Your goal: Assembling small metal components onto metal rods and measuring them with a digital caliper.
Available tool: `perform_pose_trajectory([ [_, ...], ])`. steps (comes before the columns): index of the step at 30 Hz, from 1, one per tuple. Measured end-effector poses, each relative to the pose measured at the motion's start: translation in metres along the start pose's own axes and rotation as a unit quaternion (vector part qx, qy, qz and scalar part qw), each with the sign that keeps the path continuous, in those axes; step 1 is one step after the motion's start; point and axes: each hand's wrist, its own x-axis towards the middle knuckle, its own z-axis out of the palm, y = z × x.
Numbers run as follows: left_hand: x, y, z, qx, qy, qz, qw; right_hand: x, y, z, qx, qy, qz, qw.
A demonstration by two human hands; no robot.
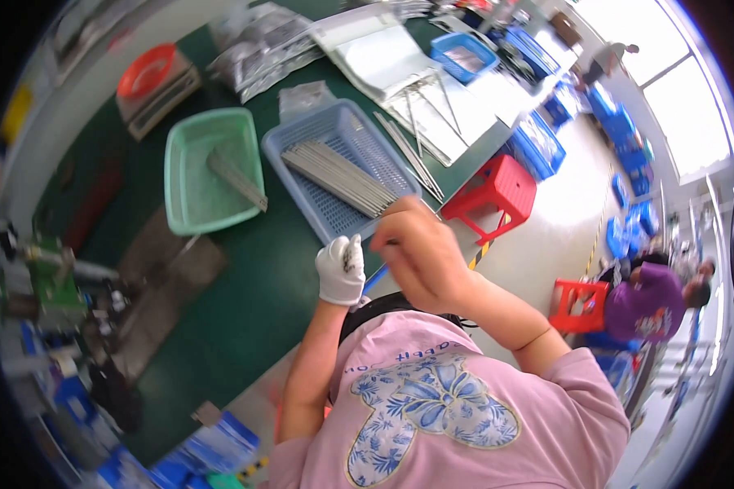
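Observation:
My left hand (341, 269), in a white glove with dark smudges, is closed in front of the near edge of a blue perforated basket (330, 130). Beside it, my bare right hand (420, 253) is slightly blurred, its fingers curled in toward the gloved one. Whatever either hand grips is hidden or too small to name. A bundle of thin grey metal rods (342, 177) lies slantwise in the basket, its near ends close to my right hand. More thin rods (412, 155) rest on the table at the basket's right.
A green plastic basin (176, 171) holding flat metal strips (236, 181) stands left of the basket. Beyond it are a scale with an orange dish (147, 72) and plastic bags (261, 49). A green machine (53, 281) occupies the left. Red stools (501, 191) and a seated person (648, 301) are right.

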Motion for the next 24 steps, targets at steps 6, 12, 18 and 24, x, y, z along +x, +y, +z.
perform_pose_trajectory([
  [6,-0.017,-0.01,0.016,-0.092,-0.075,-0.033,0.992,-0.044,0.028,0.018,-0.133,-0.171,0.2,0.955],
  [12,-0.001,0.006,0.013,0.001,-0.153,0.015,0.988,-0.076,0.013,-0.022,-0.132,-0.042,0.227,0.964],
  [18,0.015,-0.012,-0.028,0.049,-0.199,0.046,0.978,-0.158,0.006,-0.141,-0.028,0.319,0.356,0.878],
  [24,0.025,-0.001,-0.042,-0.183,-0.002,-0.16,0.97,-0.209,0.073,-0.121,-0.021,0.412,0.445,0.795],
])
